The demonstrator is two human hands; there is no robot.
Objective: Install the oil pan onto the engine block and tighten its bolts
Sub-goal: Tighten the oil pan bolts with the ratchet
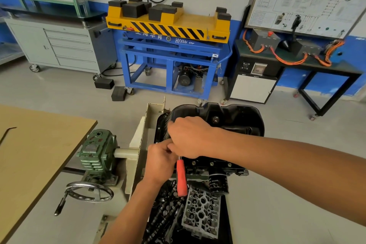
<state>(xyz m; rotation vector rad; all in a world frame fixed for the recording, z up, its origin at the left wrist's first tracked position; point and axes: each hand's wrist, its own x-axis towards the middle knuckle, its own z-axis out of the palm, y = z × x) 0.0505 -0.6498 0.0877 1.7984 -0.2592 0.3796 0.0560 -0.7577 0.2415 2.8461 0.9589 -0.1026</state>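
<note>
The black oil pan (237,121) sits upside down on the engine block (215,166), which is mounted on a cream stand (138,134). My left hand (160,162) and my right hand (190,136) meet at the pan's near left flange. A tool with a red handle (181,176) hangs down from between them; my right hand curls over its top and my left hand's fingers pinch at the same spot. The tool's tip and the bolt under it are hidden by my hands. Several bolts (211,163) show along the near flange.
A green gearbox (97,150) with a handwheel (90,192) stands left of the stand. A wooden table (29,154) lies at left. A cylinder head (202,210) and loose engine parts lie in a black tray below. A yellow and blue lift cart (168,45) stands behind.
</note>
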